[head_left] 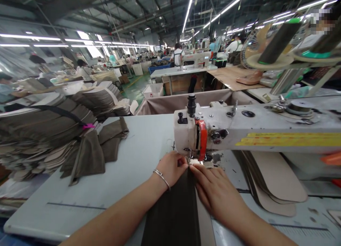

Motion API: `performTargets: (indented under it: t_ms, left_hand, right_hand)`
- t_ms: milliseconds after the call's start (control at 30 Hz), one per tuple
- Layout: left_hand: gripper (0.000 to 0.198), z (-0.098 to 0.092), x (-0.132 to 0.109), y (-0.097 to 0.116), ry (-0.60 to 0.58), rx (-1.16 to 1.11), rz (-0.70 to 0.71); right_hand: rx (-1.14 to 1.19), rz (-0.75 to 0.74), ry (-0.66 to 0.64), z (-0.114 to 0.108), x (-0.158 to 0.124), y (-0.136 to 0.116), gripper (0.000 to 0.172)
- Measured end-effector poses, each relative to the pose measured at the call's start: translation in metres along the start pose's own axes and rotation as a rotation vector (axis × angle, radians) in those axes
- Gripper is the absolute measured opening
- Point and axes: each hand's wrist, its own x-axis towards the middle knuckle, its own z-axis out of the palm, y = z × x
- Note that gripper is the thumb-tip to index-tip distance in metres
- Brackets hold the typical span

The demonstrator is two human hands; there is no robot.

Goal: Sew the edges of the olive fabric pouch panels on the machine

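Note:
A long dark fabric panel (174, 212) with a pale layer (205, 221) along its right side runs toward me from under the head of a sewing machine (183, 132). My left hand (172, 167), with a bracelet at its wrist, pinches the panel's far end just in front of the presser foot. Its thumb and index fingertip are close together there. On the panel's right edge lies my right hand (213, 185), its fingers stretched toward the needle area and pressing the layers down. The needle itself is hard to make out.
Folded dark pieces (90, 153) lie on the table's (138, 146) left, beside tall bundled stacks (53, 125). Pale-backed panels (277, 178) rest under the machine arm. A cloth-lined bin (165, 103) stands behind. Thread cones (279, 41) rise at right; people work farther off.

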Motion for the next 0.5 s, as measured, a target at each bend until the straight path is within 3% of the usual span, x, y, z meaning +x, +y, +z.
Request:
performTargets:
  t_ms: [500]
  left_hand:
    - [0.013,0.0007,0.0056,0.0012,0.033,0.0,0.012]
  right_hand:
    - [-0.04,-0.011,-0.017,0.0001,0.0012,0.0014,0.053]
